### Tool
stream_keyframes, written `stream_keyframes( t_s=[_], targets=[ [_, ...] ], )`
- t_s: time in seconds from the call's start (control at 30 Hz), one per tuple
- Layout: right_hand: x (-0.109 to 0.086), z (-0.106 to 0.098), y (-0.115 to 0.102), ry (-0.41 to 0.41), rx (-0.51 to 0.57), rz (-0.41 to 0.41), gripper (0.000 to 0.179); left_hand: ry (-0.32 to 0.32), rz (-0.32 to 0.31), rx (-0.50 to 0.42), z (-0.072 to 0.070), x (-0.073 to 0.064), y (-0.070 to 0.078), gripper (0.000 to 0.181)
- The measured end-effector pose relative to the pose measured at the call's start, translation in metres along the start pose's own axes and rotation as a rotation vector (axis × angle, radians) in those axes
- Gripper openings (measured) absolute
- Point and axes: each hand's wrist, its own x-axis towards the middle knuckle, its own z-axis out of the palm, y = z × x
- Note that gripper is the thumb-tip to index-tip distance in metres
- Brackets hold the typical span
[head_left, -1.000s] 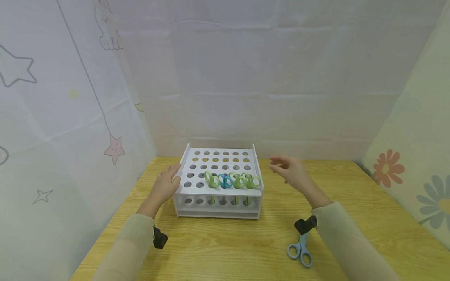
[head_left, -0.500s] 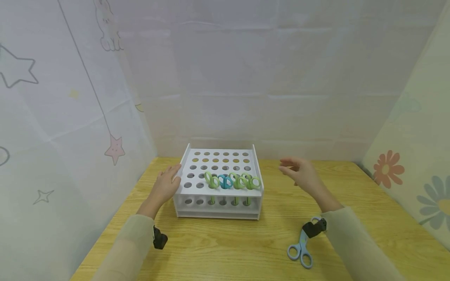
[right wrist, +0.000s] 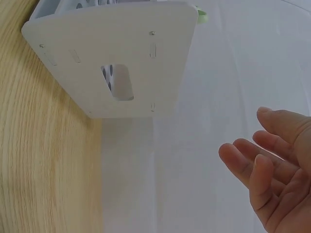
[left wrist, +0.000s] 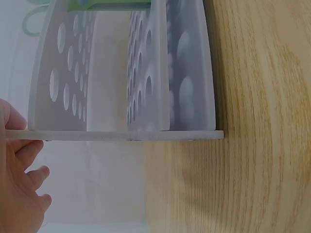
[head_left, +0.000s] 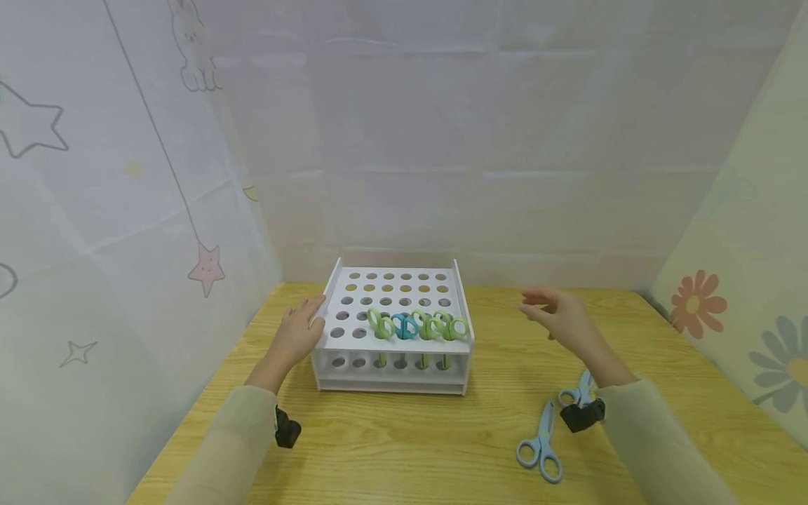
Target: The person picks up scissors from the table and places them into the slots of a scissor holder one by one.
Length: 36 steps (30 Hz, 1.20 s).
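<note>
My left hand holds the left side panel of a white rack with rows of round holes. In the left wrist view, the thumb lies on the inner face of that panel and the fingers on the outer. Several scissors stand handles-up in the rack's front row: green scissors, teal scissors and more green scissors at the right end. Holding nothing, my right hand hovers right of the rack with loosely bent fingers.
Pale blue scissors lie on the wooden table at the front right. Behind them, a second pair of blue scissors is partly covered by the right wrist camera. A pale cloth backdrop encloses the table.
My right hand has moved right, away from the rack, its fingers still loosely bent. The second blue scissors have come into sight from under the wrist. My left hand has not moved.
</note>
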Motion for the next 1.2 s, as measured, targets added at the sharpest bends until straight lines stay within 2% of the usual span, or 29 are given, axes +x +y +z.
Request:
stream_keyframes(
  t_s=[0.33,0.53,0.8,1.2],
  targets=[
    [-0.011,-0.017,0.014,0.003,-0.050,0.069,0.059,0.000,0.000,-0.010,0.000,0.000,0.001,0.052],
    [-0.017,-0.021,0.024,0.039,-0.085,0.053,0.053,0.005,0.009,-0.013,0.000,0.000,0.001,0.051],
    [-0.025,-0.024,0.036,0.037,-0.094,0.059,0.052,0.001,0.007,-0.007,0.001,0.000,-0.001,0.051],
    [-0.034,-0.029,0.059,0.030,-0.123,0.114,0.052,-0.008,-0.004,-0.012,0.000,0.000,0.000,0.051]
  ],
)
